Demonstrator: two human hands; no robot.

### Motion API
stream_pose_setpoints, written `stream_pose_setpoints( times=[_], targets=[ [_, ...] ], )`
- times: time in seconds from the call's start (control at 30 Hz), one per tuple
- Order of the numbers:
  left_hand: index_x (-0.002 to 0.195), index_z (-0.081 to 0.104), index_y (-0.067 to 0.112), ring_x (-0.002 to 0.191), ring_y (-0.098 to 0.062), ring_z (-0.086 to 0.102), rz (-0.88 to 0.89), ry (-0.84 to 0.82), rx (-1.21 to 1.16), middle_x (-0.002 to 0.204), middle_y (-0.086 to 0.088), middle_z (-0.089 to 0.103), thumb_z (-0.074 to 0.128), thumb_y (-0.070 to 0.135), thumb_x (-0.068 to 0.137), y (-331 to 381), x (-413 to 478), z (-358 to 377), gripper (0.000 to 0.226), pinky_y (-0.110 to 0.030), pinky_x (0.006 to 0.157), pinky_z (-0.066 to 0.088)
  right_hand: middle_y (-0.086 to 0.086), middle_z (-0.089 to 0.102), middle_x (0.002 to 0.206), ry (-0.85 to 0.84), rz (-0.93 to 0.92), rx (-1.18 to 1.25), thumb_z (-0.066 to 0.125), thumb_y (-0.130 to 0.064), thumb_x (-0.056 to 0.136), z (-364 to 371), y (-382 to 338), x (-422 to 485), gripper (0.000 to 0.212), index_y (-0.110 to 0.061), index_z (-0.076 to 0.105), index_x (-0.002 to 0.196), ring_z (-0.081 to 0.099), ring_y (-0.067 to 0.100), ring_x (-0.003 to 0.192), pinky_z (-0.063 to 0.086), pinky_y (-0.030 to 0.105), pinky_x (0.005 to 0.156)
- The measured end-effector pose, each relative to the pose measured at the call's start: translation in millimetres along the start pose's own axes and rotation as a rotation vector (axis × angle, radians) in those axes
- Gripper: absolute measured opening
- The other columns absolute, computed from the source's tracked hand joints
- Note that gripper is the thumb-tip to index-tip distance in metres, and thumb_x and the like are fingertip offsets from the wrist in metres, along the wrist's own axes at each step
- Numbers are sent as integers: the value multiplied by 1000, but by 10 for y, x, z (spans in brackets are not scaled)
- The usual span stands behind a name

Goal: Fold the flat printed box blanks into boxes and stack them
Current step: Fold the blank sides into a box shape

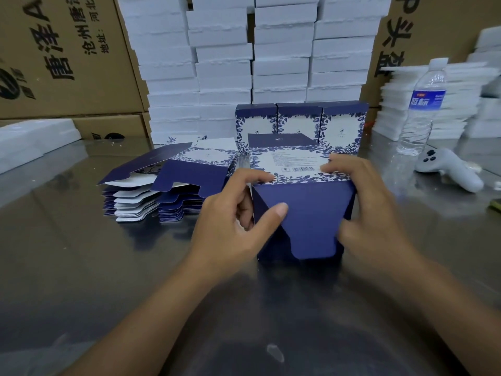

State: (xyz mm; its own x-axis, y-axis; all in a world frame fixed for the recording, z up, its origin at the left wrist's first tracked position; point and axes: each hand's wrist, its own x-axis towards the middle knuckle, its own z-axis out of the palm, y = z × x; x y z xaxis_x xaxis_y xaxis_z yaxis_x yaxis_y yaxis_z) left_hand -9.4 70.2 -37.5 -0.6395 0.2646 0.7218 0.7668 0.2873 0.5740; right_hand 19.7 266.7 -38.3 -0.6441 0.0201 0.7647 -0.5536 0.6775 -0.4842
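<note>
Gripping the half-formed box at both sides, the person holds it on the steel bench. The left hand curls round the box's left edge, with the thumb pressed on the plain navy flap. The right hand clasps the right edge, fingertips on the upper panel. That panel is white with a blue floral border, a block of small print and a barcode. The flap tapers to a rounded tuck tab and faces the person. Left of the box lies a pile of flat blanks, navy and white. Directly behind the box stand three finished boxes in a touching row, bearing the same floral print.
</note>
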Motion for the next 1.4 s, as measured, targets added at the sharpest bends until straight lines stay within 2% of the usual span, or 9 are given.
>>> stream_pose_setpoints(
  times=[0.17,0.27,0.33,0.47,0.67,0.9,1.03,1.13,1.4],
  targets=[
    [119,53,31,49,-9,40,-21,19,52,55,5,41,64,38,81,-45,14,-11,41,-29,58,40,-17,49,126,-78,115,142,68,1,77,4,36,-12,62,-34,44,122,49,3,118,41,23,98],
    [114,56,34,50,-12,41,-39,72,83,57,0,42,65,32,81,-88,35,-20,35,-30,57,40,-27,49,129,-109,156,238,64,4,80,5,48,-12,68,-39,41,127,48,-2,120,41,11,92],
    [108,57,36,52,-13,42,-42,119,115,54,0,40,68,28,81,-116,52,-32,30,-27,56,38,-29,46,132,-141,173,293,63,6,80,-1,40,-12,72,-40,40,129,43,-2,126,42,19,97],
    [103,60,35,56,-16,41,-23,144,121,54,-2,38,71,22,82,-115,66,-38,27,-20,55,34,-23,42,136,-123,86,128,65,-21,78,20,-59,-29,59,-38,42,130,36,-2,130,30,19,107],
    [100,57,36,54,-13,42,11,103,94,53,-4,40,66,26,81,-3,52,-3,23,-15,54,33,-11,54,104,128,-192,-168,58,-32,86,90,-178,-7,28,-12,66,103,50,14,105,42,39,93],
    [94,71,15,76,2,46,142,145,158,81,6,49,64,35,81,142,53,-2,25,-10,70,36,-6,57,84,271,-223,-87,69,-26,82,75,-234,-11,14,-12,72,84,57,18,81,45,28,74],
    [87,73,7,90,-20,57,255,170,199,94,-3,55,63,25,84,180,59,20,21,-31,77,48,1,59,79,277,-242,-71,70,-21,82,97,-252,-10,12,-10,73,81,59,24,76,46,31,70],
    [89,72,5,87,-21,60,304,158,200,91,-6,64,62,21,86,171,48,45,19,-42,74,50,1,58,78,260,-239,-52,71,-18,81,102,-246,-8,9,-9,72,79,57,25,75,45,34,68],
    [87,74,8,81,-24,61,339,164,196,86,-5,64,62,21,87,169,55,55,17,-48,68,48,3,60,74,238,-263,-41,71,-15,80,88,-287,-12,8,-7,72,77,55,22,71,43,28,67]
  ],
)
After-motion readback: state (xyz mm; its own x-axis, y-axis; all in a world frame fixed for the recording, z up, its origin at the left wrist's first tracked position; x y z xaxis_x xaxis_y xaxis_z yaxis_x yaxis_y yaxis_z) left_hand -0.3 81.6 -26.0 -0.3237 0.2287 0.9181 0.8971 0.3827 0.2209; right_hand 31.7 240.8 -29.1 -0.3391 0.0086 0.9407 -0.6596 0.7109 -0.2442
